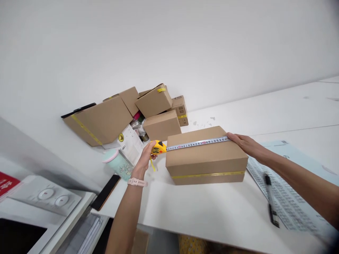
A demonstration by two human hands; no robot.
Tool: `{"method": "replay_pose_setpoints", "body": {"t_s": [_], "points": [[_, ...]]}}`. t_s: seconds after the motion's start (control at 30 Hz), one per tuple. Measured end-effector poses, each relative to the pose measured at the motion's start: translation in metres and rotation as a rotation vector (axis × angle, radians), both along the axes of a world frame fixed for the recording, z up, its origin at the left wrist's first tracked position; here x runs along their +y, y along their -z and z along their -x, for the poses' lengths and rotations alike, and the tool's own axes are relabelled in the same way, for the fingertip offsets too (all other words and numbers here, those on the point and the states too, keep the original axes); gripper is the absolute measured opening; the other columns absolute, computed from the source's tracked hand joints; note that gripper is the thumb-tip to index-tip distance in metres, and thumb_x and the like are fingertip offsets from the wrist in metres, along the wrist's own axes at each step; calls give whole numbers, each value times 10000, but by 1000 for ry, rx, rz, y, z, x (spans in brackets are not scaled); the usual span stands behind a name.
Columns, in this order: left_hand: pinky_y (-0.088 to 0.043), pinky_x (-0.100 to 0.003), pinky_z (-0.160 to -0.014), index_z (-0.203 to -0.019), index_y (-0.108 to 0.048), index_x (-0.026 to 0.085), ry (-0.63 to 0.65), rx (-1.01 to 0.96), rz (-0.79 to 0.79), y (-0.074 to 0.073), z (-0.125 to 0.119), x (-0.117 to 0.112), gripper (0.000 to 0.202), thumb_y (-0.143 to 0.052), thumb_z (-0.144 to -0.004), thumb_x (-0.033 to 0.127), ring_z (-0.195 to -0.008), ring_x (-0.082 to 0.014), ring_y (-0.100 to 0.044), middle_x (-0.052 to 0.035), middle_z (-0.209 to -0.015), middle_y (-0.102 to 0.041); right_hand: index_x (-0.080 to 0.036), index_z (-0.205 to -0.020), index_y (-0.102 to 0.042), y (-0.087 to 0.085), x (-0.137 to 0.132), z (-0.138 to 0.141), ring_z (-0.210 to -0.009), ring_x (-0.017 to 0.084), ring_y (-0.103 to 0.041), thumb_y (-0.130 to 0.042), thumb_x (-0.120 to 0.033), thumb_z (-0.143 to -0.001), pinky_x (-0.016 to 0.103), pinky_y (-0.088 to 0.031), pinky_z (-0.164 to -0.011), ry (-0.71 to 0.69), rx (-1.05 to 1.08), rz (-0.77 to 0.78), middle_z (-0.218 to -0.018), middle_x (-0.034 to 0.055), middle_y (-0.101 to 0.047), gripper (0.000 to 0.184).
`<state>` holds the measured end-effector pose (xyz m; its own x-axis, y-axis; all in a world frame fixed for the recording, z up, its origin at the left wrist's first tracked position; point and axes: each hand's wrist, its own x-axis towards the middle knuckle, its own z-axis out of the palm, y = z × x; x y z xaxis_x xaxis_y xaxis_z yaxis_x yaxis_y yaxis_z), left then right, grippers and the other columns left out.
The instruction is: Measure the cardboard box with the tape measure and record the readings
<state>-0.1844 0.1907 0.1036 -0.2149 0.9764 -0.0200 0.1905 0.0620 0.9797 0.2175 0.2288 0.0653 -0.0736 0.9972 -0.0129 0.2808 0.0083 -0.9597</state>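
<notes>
A closed cardboard box (203,158) with yellow tape round its side rests on the white table. Across its top lies the extended metal blade of a yellow tape measure (159,147). My left hand (145,155), with a pink band at the wrist, grips the tape measure's case just beyond the box's left edge; a yellow strap hangs below. At the right end, my right hand (239,143) presses the blade's end onto the box's top edge, thumb and fingers closed there. The blade's very tip is hidden under the fingers.
Several cardboard boxes (100,118) are piled against the wall at the back left. A mint-green container (118,164) and a dark phone (106,192) sit left of my left hand. Printed sheets (291,187) and a black marker (270,201) lie at the right.
</notes>
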Motion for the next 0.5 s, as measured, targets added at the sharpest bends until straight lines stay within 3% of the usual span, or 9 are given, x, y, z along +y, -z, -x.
{"method": "replay_pose_setpoints", "body": {"t_s": [0.27,0.4,0.5], "points": [[-595,-377,-763,-1187,-638,160,34,23,6,2,3,1,345,-611,-990,442,-881,-190,-677,-73,-1098,-681,-214,-856,-695,-7,0,3,-857,296,-677,-538,-743,-867,351,-495,-656,-22,-36,35,-925,102,-750,552],[-587,-347,-714,-1151,-643,159,26,26,-13,1,0,2,331,-604,-994,447,-813,-168,-666,-56,-1037,-681,-238,-812,-653,-14,1,2,-822,277,-666,-486,-677,-911,349,-493,-657,-81,-146,3,-850,62,-725,480],[-510,-259,-578,-1036,-654,143,19,19,-64,-13,-6,-7,357,-604,-973,491,-652,-123,-594,-30,-882,-665,-237,-714,-582,-20,10,-4,-747,257,-632,-452,-585,-945,352,-464,-646,-58,-360,-52,-758,59,-678,438]]}}
